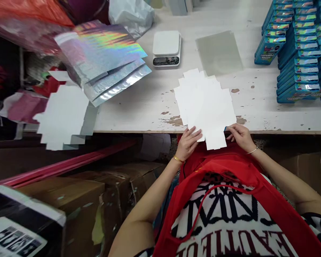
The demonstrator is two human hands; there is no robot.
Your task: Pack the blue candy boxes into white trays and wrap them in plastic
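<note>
Flat unfolded white box blanks (pixel 210 103) lie in a loose stack at the table's front edge, their lower flaps jutting past it toward me. My left hand (pixel 188 144) rests on the lower left edge of the stack, its fingers stretched out over the card. At the lower right side, my right hand (pixel 240 136) pinches the edge of a blank between thumb and fingers. A small blue patch shows at those fingertips, apparently the blank's printed underside. The other fingers of this hand are curled.
A white digital scale (pixel 166 48) and a grey-green sheet (pixel 219 53) lie behind the stack. Blue printed boxes (pixel 298 91) stand in rows at right. Shiny holographic pouches (pixel 107 57) and another pile of white blanks (pixel 64 114) are at left. Cardboard boxes (pixel 77 200) sit below the table.
</note>
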